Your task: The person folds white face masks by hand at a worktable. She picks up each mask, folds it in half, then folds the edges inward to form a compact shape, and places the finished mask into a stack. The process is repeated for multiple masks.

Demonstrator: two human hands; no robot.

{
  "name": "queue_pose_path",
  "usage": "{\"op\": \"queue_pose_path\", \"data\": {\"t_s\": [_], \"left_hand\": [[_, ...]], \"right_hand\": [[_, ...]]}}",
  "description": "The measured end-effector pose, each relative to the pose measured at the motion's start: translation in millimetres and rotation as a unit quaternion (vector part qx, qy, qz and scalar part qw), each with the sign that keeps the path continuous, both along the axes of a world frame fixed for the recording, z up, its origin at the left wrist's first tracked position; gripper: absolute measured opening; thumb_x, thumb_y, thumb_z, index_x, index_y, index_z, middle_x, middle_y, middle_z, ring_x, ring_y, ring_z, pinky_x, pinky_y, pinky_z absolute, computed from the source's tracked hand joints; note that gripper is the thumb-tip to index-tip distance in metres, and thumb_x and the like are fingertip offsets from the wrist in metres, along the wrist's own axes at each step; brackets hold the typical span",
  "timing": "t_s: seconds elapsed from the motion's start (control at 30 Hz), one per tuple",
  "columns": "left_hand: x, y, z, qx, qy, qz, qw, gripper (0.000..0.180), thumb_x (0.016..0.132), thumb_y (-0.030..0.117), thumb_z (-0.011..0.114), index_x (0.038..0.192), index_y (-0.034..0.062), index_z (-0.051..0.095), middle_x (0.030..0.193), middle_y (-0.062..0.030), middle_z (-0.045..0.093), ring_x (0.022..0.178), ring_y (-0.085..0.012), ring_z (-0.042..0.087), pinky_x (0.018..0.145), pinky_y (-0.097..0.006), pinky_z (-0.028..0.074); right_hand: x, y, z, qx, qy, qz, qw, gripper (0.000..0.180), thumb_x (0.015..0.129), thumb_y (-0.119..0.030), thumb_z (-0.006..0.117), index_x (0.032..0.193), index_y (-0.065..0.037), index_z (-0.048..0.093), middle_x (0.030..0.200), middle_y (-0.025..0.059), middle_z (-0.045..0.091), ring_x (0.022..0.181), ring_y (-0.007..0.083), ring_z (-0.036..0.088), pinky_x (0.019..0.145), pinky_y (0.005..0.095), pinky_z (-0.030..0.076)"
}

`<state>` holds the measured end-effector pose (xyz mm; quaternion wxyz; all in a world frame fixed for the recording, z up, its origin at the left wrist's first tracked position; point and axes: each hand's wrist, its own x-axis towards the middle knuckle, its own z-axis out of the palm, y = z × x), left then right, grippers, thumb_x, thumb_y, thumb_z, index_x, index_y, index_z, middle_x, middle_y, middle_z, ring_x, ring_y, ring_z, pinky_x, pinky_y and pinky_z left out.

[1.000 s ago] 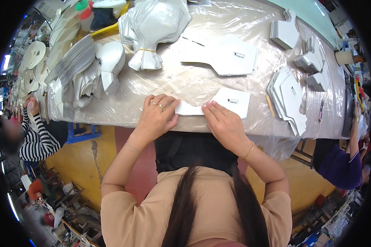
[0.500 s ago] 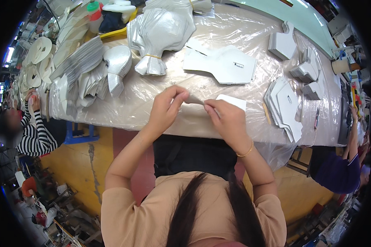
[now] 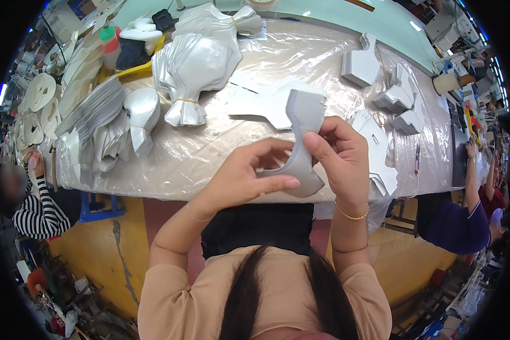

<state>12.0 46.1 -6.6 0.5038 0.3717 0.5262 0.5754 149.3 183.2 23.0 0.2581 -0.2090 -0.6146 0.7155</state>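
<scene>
Above the near edge of the table I hold a grey, curved cut-out piece (image 3: 309, 110) with a darker border strip along its inner edge. It looks like a thin, flexible shoe-upper part, bent and tilted up. My right hand (image 3: 345, 161) pinches its right side, thumb in front and fingers behind. At its lower left end, my left hand (image 3: 241, 175) has the thumb across the piece and the fingers curled on the other side, partly hidden. Behind it lie flat white cut-outs (image 3: 260, 105), partly covered by the held piece.
Plastic film covers the table (image 3: 204, 164). Banded silvery cut-out stacks (image 3: 192, 68) and fanned grey pieces (image 3: 93, 107) stand at left. White stacks (image 3: 361, 65) lie at right, near a pen-like tool (image 3: 417, 158). Co-workers sit at both sides, one in a striped sleeve (image 3: 37, 209).
The grey piece, seen nearly edge-on between my fingertips before, is now turned up with its face showing. My right hand has rotated upright, and my left hand has opened wider around its end.
</scene>
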Motion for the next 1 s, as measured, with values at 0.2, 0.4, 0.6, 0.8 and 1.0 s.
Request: {"op": "queue_pose_path", "data": {"t_s": [0.2, 0.4, 0.6, 0.8, 1.0], "left_hand": [[-18, -24, -3, -0.144, 0.047, -0.075, 0.986, 0.052, 0.082, 0.011, 0.08, 0.129, 0.0028, 0.061, 0.089, -0.0017, 0.068, 0.075, -0.0037, 0.058, 0.057, -0.021, 0.042], [-30, -22, -63, -0.111, 0.589, -0.016, 0.8, 0.037, 0.082, 0.018, 0.077, 0.116, 0.0067, 0.068, 0.108, -0.0152, 0.063, 0.095, -0.0299, 0.062, 0.08, -0.036, 0.049], [-11, 7, -94, -0.079, 0.404, 0.083, 0.908, 0.036, 0.081, 0.014, 0.076, 0.115, 0.0039, 0.068, 0.106, -0.0147, 0.063, 0.096, -0.0315, 0.061, 0.083, -0.039, 0.05], [-1, 29, -105, -0.047, 0.482, 0.073, 0.872, 0.032, 0.079, 0.009, 0.076, 0.111, 0.0066, 0.07, 0.103, -0.0126, 0.061, 0.095, -0.0322, 0.059, 0.084, -0.041, 0.048], [1, 24, -109, -0.032, 0.49, 0.073, 0.868, 0.028, 0.079, 0.008, 0.076, 0.106, 0.0088, 0.071, 0.107, -0.011, 0.06, 0.098, -0.0315, 0.056, 0.087, -0.041, 0.045]], "right_hand": [[9, -4, -41, 0.03, -0.086, -0.034, 0.995, 0.021, 0.093, -0.011, 0.071, 0.108, 0.002, 0.065, 0.095, 0.0071, 0.068, 0.072, 0.0092, 0.065, 0.059, 0.0228, 0.051], [22, 3, -112, 0.198, -0.296, -0.119, 0.927, 0.024, 0.087, -0.008, 0.071, 0.11, -0.001, 0.067, 0.098, 0.0119, 0.065, 0.079, 0.0225, 0.066, 0.071, 0.0309, 0.053], [26, -4, -139, 0.37, -0.229, -0.118, 0.892, 0.011, 0.084, -0.005, 0.073, 0.093, -0.001, 0.07, 0.101, 0.0099, 0.061, 0.084, 0.0198, 0.065, 0.072, 0.0292, 0.052], [9, -13, -143, 0.427, -0.252, -0.122, 0.86, 0.011, 0.079, -0.008, 0.077, 0.086, -0.003, 0.07, 0.101, 0.0079, 0.06, 0.088, 0.0241, 0.062, 0.081, 0.0356, 0.045], [3, -14, -144, 0.457, -0.262, -0.139, 0.839, 0.012, 0.078, -0.007, 0.077, 0.086, -0.003, 0.068, 0.098, 0.008, 0.06, 0.084, 0.0259, 0.061, 0.081, 0.0383, 0.044]]}}
